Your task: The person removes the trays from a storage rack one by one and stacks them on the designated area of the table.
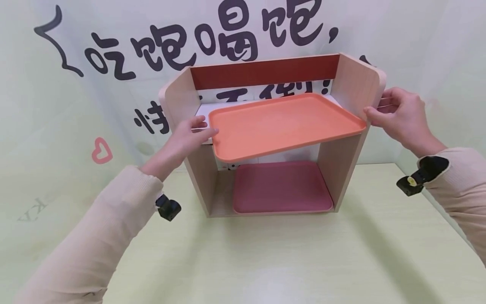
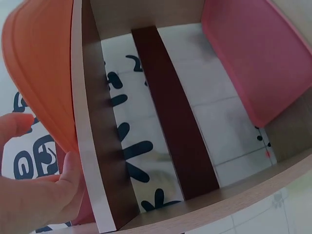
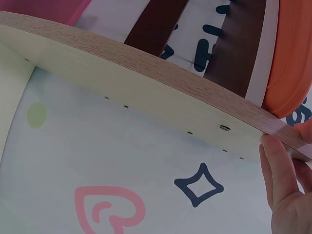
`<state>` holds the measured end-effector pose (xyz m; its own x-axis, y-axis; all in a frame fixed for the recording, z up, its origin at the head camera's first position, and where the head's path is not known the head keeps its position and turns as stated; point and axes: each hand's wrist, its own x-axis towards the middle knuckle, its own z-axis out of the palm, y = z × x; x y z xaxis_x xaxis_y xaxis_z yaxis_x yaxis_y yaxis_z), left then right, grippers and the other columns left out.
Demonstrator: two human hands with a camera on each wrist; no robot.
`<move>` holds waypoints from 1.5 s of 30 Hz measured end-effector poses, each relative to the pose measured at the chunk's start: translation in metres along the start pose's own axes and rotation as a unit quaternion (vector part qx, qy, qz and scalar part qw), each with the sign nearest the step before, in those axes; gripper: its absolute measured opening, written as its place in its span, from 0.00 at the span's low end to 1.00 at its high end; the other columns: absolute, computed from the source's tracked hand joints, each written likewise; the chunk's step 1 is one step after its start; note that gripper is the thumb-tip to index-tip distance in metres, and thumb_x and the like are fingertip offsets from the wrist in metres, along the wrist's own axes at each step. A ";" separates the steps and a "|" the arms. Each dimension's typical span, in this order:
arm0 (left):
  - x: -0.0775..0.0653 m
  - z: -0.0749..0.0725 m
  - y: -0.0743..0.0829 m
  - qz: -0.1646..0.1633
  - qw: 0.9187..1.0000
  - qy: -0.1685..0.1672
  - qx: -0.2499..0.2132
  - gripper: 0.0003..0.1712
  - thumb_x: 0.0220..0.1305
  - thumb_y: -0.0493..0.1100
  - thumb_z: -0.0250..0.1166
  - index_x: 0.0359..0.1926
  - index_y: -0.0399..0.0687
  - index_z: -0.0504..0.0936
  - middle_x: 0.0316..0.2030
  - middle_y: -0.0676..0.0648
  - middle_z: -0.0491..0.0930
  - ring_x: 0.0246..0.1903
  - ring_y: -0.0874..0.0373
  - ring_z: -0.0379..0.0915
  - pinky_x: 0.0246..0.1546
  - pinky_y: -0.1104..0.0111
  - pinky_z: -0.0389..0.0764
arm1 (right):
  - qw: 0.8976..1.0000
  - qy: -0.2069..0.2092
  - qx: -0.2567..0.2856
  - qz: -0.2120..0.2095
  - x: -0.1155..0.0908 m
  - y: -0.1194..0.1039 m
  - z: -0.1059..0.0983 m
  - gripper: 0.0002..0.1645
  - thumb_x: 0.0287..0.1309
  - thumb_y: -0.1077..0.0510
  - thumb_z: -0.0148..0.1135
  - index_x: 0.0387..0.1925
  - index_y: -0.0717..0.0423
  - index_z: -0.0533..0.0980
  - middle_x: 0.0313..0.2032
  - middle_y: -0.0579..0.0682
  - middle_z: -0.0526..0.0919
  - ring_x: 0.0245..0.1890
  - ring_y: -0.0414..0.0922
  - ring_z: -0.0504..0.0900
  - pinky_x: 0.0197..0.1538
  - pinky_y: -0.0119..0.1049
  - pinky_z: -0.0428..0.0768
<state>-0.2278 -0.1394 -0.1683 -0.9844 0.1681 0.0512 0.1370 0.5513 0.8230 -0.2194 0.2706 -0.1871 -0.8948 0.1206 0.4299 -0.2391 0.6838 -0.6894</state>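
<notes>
A small two-tier wooden shelf [image 1: 351,169] stands on the table. On its upper tier lies an orange tray [image 1: 284,122], turned askew, its front left corner jutting past the board. My left hand [image 1: 190,135] is at the tray's left end, fingers spread and thumb touching near the edge; in the left wrist view the index fingertip stands apart from the tray. With fingers on the outer face and thumb at the front edge, my right hand [image 1: 404,116] holds the right side panel [image 3: 146,73]. A dark pink tray [image 1: 282,188] lies on the bottom tier.
The pale table [image 1: 258,253] extends in front of the shelf. Behind it is a wall covering [image 1: 114,93] with large black characters. A dark red back rail [image 1: 265,74] spans the shelf's top. Black wrist cameras [image 1: 168,207] hang below both cuffs.
</notes>
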 end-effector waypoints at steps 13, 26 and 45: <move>0.020 -0.001 0.002 -0.008 0.997 -0.004 0.073 0.22 0.57 0.45 0.59 0.48 0.33 0.70 0.45 0.38 0.71 0.44 0.49 0.66 0.44 0.62 0.71 | 1.000 0.002 0.008 -0.007 0.000 -0.001 0.002 0.27 0.50 0.52 0.61 0.46 0.68 0.67 0.33 0.47 0.75 0.24 0.23 0.73 0.25 0.17 0.73; 0.022 0.002 -0.002 -0.017 0.999 0.007 0.032 0.27 0.56 0.38 0.59 0.57 0.34 0.66 0.49 0.38 0.71 0.48 0.48 0.67 0.49 0.60 0.71 | 1.000 0.004 -0.001 -0.009 -0.001 -0.001 0.003 0.28 0.51 0.51 0.60 0.47 0.67 0.67 0.37 0.55 0.75 0.25 0.24 0.71 0.25 0.16 0.73; 0.007 0.008 -0.005 0.004 0.999 0.036 0.012 0.27 0.54 0.39 0.61 0.55 0.34 0.69 0.47 0.37 0.73 0.46 0.50 0.71 0.50 0.64 0.70 | 1.000 0.010 -0.004 -0.004 0.000 0.004 0.001 0.28 0.51 0.51 0.60 0.48 0.67 0.68 0.37 0.53 0.75 0.26 0.23 0.71 0.25 0.15 0.72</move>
<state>-0.2345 -0.1347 -0.1764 -0.9886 0.1139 0.0988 0.1465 0.5703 0.8083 -0.2212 0.2722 -0.1904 -0.8852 0.1293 0.4470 -0.2432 0.6903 -0.6814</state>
